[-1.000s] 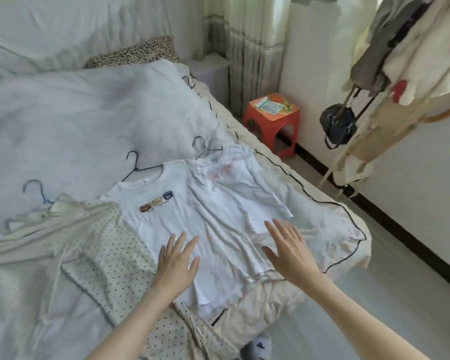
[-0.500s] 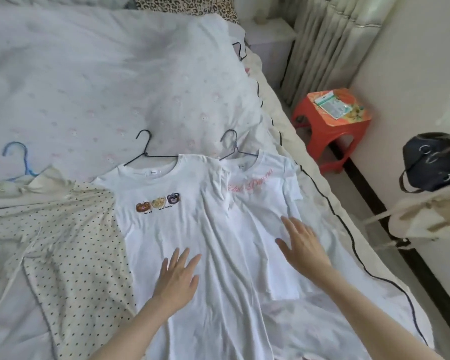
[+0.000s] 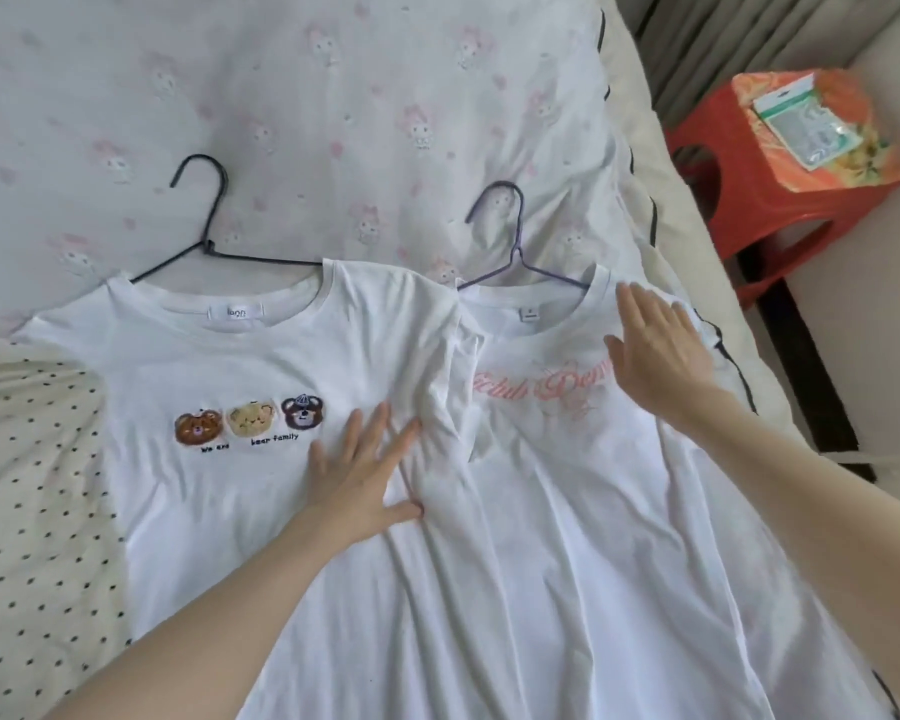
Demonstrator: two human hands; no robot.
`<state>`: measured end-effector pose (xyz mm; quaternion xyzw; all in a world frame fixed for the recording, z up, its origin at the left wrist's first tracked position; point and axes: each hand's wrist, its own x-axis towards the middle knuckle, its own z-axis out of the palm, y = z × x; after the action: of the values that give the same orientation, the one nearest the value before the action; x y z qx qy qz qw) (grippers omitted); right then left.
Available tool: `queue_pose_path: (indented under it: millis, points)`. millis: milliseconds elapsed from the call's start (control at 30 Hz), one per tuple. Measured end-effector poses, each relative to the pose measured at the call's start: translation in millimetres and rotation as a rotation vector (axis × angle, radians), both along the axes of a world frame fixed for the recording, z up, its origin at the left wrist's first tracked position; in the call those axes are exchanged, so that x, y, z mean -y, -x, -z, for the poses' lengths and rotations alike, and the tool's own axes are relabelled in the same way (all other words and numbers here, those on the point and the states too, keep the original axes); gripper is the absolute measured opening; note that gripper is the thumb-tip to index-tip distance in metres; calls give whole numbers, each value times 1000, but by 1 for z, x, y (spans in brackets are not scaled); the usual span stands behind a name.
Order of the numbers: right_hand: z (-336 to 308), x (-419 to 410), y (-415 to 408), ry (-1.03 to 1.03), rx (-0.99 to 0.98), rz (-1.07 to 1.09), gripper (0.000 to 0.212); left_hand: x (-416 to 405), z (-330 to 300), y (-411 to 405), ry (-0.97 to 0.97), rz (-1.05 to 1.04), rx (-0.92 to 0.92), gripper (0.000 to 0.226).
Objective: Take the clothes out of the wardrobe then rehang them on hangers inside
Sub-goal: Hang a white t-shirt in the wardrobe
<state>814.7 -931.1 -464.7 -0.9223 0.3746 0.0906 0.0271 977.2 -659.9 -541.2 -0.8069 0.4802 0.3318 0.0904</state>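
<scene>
My left hand (image 3: 359, 472) lies flat, fingers spread, on the bear T-shirt (image 3: 219, 397); my right hand (image 3: 655, 350), fingers straight, presses the pink-lettered T-shirt (image 3: 567, 459). Both shirts lie on hangers near the bed's (image 3: 333, 96) right edge.

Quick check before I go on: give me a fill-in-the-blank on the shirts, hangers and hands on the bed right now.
1. The left hand lies flat on the shirt printed with three ____ faces.
2. The right hand lies on the shirt with ____ lettering.
3. Each white shirt has a ____ in its neck opening.
4. Beside the bed stands a ____ stool.

Missing words: bear; pink; hanger; red
</scene>
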Motion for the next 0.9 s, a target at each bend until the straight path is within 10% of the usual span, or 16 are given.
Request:
queue_pose_path:
  millis: [533, 900]
  points:
    - [-30, 11, -9, -292, 270, 430, 27, 13, -15, -11, -177, 15, -137, 74]
    - [-172, -65, 103, -270, 634, 705, 24, 28, -172, 29, 474, -80, -86, 65]
